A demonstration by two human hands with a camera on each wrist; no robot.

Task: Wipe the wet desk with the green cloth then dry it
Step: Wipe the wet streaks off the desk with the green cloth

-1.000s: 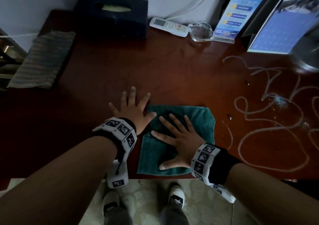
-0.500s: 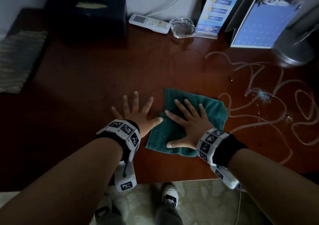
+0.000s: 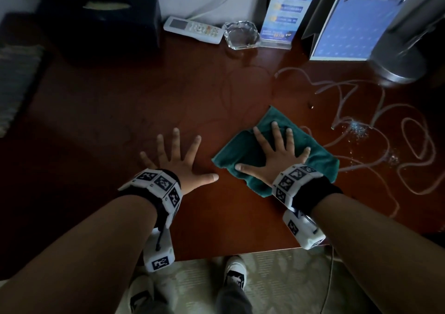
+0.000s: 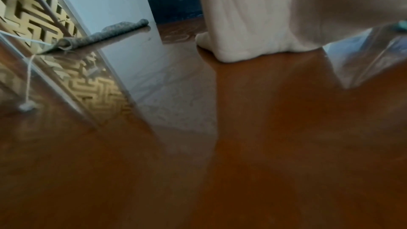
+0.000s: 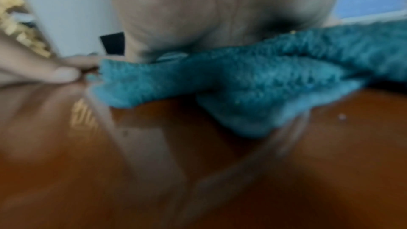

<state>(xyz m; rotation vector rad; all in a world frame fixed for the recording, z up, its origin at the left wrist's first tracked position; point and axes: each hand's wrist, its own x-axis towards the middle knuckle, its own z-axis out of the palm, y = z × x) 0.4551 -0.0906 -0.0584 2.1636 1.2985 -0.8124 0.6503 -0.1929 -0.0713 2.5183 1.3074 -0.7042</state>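
The green cloth lies folded on the dark red wooden desk, just right of centre. My right hand presses flat on it with fingers spread and straight. The cloth bunches under my palm in the blurred right wrist view. My left hand rests flat on the bare desk to the cloth's left, fingers spread, not touching it. Looping wet trails with droplets cover the desk to the right of the cloth. In the left wrist view the left palm rests on the glossy desk.
Along the back stand a dark tissue box, a white remote, a glass ashtray, a blue leaflet stand, a blue board and a metal lamp base. A grey striped towel lies far left. The desk's front edge is near my wrists.
My right hand has slid the green cloth right and away, towards the wet trails; the cloth has turned and bunched. The left hand has stayed flat in place and no longer touches it.
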